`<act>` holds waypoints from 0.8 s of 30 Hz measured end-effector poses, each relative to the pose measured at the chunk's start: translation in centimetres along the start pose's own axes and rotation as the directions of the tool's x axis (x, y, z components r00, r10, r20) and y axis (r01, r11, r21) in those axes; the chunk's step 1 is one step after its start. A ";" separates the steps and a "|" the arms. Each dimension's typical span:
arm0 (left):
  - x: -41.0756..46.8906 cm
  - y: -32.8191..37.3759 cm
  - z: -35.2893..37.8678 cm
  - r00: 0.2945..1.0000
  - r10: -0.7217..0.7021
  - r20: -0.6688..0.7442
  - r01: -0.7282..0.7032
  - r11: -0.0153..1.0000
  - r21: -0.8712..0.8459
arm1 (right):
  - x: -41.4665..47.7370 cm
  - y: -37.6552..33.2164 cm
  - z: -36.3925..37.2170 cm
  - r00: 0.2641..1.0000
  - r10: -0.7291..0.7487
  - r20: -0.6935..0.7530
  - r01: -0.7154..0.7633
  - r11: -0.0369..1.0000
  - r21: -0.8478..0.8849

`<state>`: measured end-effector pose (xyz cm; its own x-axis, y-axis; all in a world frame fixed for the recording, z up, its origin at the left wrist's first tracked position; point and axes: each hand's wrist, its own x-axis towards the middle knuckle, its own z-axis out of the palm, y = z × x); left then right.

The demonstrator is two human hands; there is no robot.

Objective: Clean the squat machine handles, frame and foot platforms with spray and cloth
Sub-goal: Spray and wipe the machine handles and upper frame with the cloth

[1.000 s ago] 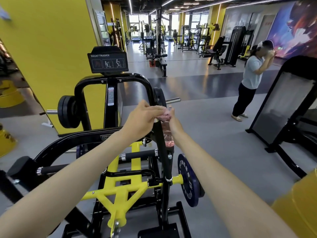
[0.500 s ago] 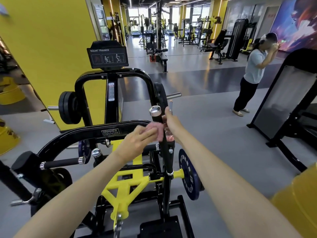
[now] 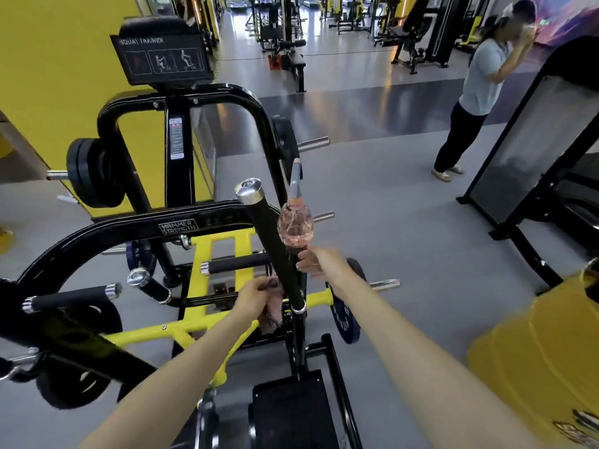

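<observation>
**Two hands on one upright handle: handling notes**

Left hand [image 3: 256,298]: fingers curled round a crumpled pink fringed cloth [image 3: 271,315], pressing it to the lower end of the long black foam-gripped handle with chrome cap [image 3: 275,251], just above the chrome collar.

Right hand [image 3: 319,262]: closed round the base of a clear plastic spray bottle of pinkish liquid [image 3: 295,226]. Nozzle toward 12 o'clock, bottle just beside the handle at its 3 o'clock. Touching or apart: cannot tell.

Handling, as judged:
- Cloth: soft, limp, light. Best bunched in the palm and wrapped round the grip.
- Handle: rigid, fixed to the black and yellow squat machine frame [image 3: 207,321]. Textured grip likely to drag on the cloth, so a firm squeeze is needed.
- Bottle: light, thin-walled, probably slippery when wet. Best held at the waist, one finger free for the trigger.

Likely yet to wipe: short black horizontal handle [image 3: 71,298] at 9 o'clock, flat black foot platform [image 3: 288,413] at 6 o'clock.
</observation>
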<state>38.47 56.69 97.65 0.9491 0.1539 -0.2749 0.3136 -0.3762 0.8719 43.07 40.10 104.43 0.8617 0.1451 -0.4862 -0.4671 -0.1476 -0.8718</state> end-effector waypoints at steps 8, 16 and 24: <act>1.3 -2.0 5.2 0.980 -0.182 -0.086 0.175 0.981 -0.079 | 4.4 8.5 -2.7 0.962 0.270 -0.044 -0.273 0.959 -0.077; 2.7 -3.7 6.4 0.997 -0.077 -0.022 0.077 0.997 -0.021 | 7.4 12.5 0.6 0.936 0.352 0.013 -0.351 0.935 -0.038; 8.7 -7.1 5.6 0.880 -0.099 0.465 0.235 0.941 -0.245 | 10.1 15.2 0.1 0.908 0.411 -0.085 -0.406 0.911 0.064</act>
<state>44.69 55.55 86.77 0.8182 -0.2529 -0.5164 0.5105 -0.0937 0.8548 44.64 39.41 86.30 0.6072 -0.0122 -0.7945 -0.7887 -0.1304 -0.6008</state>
